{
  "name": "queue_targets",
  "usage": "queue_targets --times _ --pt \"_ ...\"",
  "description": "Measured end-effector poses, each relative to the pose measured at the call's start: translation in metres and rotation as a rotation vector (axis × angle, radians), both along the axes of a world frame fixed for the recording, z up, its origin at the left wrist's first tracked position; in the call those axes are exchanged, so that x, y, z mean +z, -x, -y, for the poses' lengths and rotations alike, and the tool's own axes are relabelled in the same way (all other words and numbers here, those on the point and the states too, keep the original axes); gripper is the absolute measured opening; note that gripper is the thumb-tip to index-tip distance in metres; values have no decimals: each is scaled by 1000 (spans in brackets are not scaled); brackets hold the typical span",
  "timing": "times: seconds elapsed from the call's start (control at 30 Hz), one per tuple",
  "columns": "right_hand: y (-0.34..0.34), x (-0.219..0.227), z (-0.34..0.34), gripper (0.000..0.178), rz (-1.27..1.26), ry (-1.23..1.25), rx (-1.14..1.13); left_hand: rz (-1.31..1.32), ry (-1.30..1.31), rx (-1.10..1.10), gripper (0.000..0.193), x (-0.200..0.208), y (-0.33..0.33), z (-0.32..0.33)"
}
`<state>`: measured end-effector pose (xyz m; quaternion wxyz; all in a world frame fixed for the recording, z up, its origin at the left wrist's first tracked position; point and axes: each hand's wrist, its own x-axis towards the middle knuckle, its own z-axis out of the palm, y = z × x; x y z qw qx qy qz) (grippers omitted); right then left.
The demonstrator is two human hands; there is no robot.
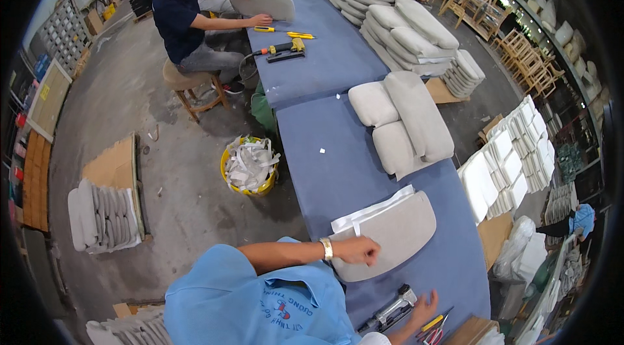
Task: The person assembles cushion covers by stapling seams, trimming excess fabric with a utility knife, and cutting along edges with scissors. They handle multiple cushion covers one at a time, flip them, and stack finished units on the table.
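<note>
My left hand, with a light-coloured band at its wrist, is closed over a grey upholstered cushion panel. Whatever its curled fingers may hold is hidden. White fabric sticks out along the panel's far edge, and a narrow white strip runs from it toward that hand. Lower down, my right hand has its fingers apart and is empty. Just left of it a silver-and-black staple gun lies on the blue-covered table. A yellow-handled tool and red-handled pliers rest by the right wrist.
Grey cushions lie farther up the table, with tall cushion stacks behind. A yellow tub of fabric scraps stands left of the table. Beyond it a seated co-worker holds a grey panel near another staple gun.
</note>
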<state>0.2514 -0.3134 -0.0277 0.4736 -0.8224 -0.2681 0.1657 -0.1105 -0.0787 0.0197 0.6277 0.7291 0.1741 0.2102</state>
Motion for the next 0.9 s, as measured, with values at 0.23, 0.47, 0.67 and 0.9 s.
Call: queue_targets --times 0.23,0.47,0.67,0.9 --pt "196 51 -116 51 -837 -498 274 69 -269 18 23 78 -27 -6" --pt "259 63 -103 54 -1119 -552 196 53 -415 253 21 49 -11 3" --pt "260 98 -126 33 -1053 -556 478 260 -366 364 17 82 13 -27" --pt "269 78 -129 12 -823 32 692 268 171 597 18 -14 86 -39"
